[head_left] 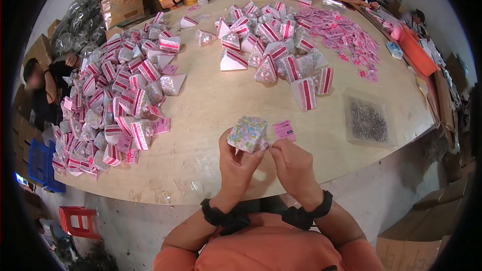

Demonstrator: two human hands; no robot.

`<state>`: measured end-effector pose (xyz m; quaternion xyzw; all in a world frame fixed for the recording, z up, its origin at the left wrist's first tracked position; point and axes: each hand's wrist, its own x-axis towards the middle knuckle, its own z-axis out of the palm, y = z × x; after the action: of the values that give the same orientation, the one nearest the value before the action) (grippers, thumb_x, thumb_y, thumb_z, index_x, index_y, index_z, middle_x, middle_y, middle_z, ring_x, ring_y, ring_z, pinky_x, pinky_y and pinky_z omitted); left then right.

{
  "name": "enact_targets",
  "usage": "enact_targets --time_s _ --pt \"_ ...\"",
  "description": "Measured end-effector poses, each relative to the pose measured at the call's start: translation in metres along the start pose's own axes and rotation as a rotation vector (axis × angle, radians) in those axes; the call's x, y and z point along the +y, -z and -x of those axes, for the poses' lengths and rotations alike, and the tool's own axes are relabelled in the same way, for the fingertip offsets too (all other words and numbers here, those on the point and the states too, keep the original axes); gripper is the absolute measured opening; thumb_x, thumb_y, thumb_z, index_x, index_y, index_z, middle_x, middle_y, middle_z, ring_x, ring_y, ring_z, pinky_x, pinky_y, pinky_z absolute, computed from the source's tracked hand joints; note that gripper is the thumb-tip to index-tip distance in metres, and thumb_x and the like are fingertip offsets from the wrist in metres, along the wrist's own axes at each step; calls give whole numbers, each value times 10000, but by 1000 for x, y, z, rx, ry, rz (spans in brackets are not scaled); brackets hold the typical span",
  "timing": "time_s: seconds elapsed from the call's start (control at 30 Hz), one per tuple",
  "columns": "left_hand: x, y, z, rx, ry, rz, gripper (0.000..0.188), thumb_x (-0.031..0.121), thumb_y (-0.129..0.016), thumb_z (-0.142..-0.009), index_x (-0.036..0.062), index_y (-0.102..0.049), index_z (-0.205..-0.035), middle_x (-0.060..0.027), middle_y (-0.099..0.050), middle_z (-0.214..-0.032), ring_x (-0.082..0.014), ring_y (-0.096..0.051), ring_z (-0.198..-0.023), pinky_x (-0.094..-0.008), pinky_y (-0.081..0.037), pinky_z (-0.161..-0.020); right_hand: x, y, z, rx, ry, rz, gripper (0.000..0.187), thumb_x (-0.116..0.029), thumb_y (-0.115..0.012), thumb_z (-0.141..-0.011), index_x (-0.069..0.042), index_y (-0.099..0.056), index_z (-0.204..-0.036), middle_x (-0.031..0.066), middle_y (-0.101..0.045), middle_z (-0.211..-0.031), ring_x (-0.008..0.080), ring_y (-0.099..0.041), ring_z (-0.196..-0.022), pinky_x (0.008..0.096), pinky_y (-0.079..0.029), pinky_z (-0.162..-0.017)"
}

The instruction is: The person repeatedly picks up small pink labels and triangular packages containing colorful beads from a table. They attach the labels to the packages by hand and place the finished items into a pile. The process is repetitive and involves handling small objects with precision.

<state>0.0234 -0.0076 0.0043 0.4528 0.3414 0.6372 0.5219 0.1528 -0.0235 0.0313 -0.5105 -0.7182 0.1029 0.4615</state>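
Plump packet, pastel-speckled in green, blue and pink — held up, tilted.

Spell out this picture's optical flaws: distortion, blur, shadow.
Head view: the tabletop's near edge bows and the corners go black; head view: the leftmost co-worker's head is blurred; head view: a soft shadow falls between the hands, while the multicoloured package in the left hand keeps a readable pattern.
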Motion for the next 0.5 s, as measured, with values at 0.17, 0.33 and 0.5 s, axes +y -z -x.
enact_targets --time_s 0.17,0.33,0.5 --pt "8 1 1 9 42 -200 598 62 -680 -725 3 -328 -1205 -113 -480 -1080 -157 -520 -971 -285 -447 -830 4 2 1 -152 202 367 94 -100 -552 -802 -46 -476 -794 113 -523 -657 268 -563 -601 351 -438 -503" --pt "11 4 1 13 133 -158 602 61 -692 -709 2 -339 -1193 -108 -476 -1073 -152 -510 -969 -294 -438 -850 9 3 -5 -126 218 250 64 -75 -559 -796 -45 -503 -788 77 -525 -634 192 -553 -564 298 -412 -465" --pt "-2 4 1 30 3 -200 602 52 -681 -715 11 -325 -1199 -110 -471 -1085 -165 -516 -974 -298 -455 -836 4 6 -9 -180 -460 -422 51 -55 -543 -825 -14 -546 -794 14 -528 -599 65 -500 -525 216 -379 -460"
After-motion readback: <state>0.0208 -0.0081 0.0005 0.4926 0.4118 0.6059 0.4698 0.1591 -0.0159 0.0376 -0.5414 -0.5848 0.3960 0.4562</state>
